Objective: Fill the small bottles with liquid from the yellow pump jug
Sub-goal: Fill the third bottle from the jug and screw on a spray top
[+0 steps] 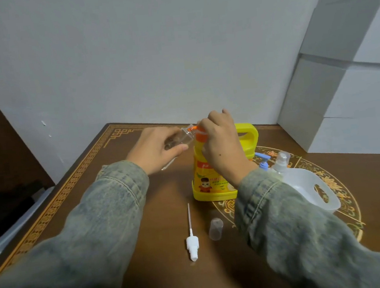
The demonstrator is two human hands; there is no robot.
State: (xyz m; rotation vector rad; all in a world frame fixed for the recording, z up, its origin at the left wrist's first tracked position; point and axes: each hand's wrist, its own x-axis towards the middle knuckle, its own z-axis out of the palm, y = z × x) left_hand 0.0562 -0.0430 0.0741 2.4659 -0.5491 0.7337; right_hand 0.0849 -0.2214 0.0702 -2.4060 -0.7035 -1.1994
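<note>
The yellow pump jug [212, 178] stands upright near the middle of the brown tabletop [144, 215]. The left hand [155, 148] holds a small clear bottle [185, 136] tilted, its mouth up against the jug's orange pump spout [193, 128], fingers curled round its body. The right hand [220, 141] rests on top of the pump head, fingers bent over it (how firmly it grips I cannot tell). On the tabletop nearer the person lie a white spray nozzle [192, 243] with its long tube and, just beside it, a clear cap [215, 229]. Right of the jug stand a blue-pump bottle [263, 160], a clear spray bottle [280, 164] and a translucent funnel [310, 186].
</note>
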